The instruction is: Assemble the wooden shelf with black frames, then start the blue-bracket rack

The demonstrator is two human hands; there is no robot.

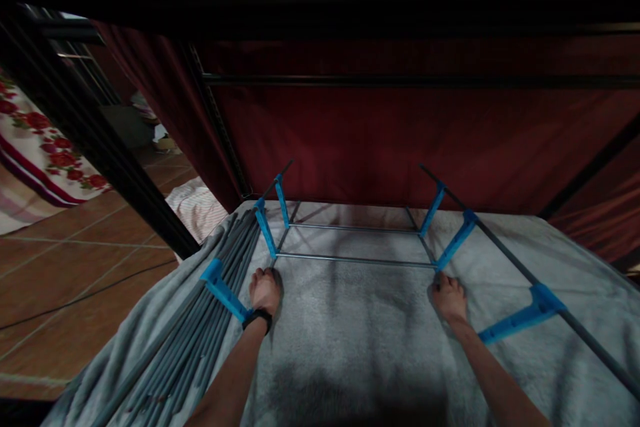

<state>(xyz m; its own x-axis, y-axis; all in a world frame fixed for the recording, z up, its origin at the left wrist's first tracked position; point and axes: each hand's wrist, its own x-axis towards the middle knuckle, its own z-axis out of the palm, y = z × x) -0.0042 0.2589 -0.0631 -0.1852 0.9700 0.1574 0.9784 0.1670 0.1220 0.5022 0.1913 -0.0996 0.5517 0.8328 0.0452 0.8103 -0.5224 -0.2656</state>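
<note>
A frame of grey metal rods and blue plastic connectors lies on a grey blanket [350, 320]. My left hand [265, 290], with a black band at the wrist, is closed around the left lower rod, between two blue connectors [267, 230] [227, 292]. My right hand [449, 297] is curled on the right lower rod, just nearer than a blue connector [457, 240]; another connector [523, 317] sits beside that wrist. Two crossbars, including the nearer crossbar [355, 259], join the sides beyond my hands. My fingers hide the gripped rod parts.
Several loose grey rods [195, 340] lie bundled along the left. A dark post [100, 120] and dark red curtain [360, 140] enclose the blanketed surface, with a dark bar overhead. A cable [90, 297] crosses the tiled floor [60, 260] at left. A floral cloth [55, 147] hangs beyond.
</note>
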